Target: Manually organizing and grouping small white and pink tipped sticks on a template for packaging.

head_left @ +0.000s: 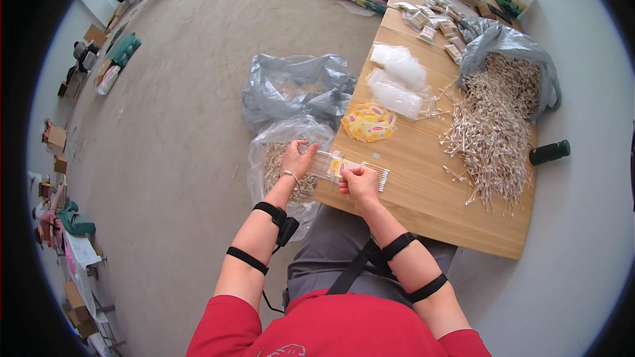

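Note:
My left hand (299, 160) grips one end of a small clear plastic bag (320, 165) at the table's near left corner. Thin sticks, apparently cotton swabs, show through the bag. A yellow-and-white card (338, 164) lies at its other end. There my right hand (360, 182) is closed, its fingertips against the card; what they pinch is hidden. Just right of that hand, a short row of cotton swabs (381, 176) sticks out from beside it. Several loose yellow cards (368, 122) lie spread on the table beyond my hands.
On the wooden table (417, 192) are clear empty bags (398, 86), a large swab heap (493, 142) spilling from a grey plastic bag (549, 73), filled packets (430, 20) and a dark green cylinder (549, 152). Left of the table, plastic sacks (291, 89) stand on the floor.

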{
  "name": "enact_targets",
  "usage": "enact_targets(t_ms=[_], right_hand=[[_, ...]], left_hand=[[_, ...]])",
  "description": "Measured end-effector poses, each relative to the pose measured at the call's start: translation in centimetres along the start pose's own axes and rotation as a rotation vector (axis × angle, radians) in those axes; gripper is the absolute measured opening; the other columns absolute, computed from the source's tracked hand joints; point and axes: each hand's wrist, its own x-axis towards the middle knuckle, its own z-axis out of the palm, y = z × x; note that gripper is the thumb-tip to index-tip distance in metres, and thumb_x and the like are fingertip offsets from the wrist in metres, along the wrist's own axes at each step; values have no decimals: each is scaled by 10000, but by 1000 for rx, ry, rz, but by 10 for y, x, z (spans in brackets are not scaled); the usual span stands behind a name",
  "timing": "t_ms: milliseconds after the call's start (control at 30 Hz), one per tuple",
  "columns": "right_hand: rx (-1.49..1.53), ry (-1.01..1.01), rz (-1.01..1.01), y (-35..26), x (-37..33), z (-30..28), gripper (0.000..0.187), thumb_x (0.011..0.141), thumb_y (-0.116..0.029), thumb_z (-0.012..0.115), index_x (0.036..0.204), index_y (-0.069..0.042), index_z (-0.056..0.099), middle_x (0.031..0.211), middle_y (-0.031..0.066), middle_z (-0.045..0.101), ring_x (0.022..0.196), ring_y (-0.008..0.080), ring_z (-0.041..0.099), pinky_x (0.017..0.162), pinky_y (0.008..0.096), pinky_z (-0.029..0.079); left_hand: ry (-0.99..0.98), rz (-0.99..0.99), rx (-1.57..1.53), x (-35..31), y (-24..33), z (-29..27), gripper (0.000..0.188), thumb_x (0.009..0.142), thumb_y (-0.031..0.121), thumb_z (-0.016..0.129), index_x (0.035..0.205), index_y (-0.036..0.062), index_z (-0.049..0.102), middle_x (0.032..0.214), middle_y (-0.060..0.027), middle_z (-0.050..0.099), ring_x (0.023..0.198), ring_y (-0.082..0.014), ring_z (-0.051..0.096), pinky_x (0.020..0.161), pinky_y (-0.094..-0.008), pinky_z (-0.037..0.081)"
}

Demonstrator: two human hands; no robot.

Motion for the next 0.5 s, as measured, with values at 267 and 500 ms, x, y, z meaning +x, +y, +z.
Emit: enact_targets(t_ms=[267, 500], right_hand=[[23, 55, 12, 1, -2, 9, 161, 834, -93, 634, 750, 23, 561, 626, 91, 608, 487, 133, 592, 399, 248, 500], [-5, 80, 12, 5, 1, 15, 152, 837, -91, 626, 771, 29, 559, 641, 100, 613, 496, 140, 601, 399, 253, 504]], left_hand=[[-136, 6, -337, 7, -16, 5, 460, 791, 478, 669, 852, 24, 631, 777, -59, 642, 710, -138, 577, 652, -284, 465], [-207, 25, -510, 9, -26, 10, 373, 816, 397, 681, 790, 28, 627, 722, -22, 638, 648, -80, 541, 598, -255, 450]])
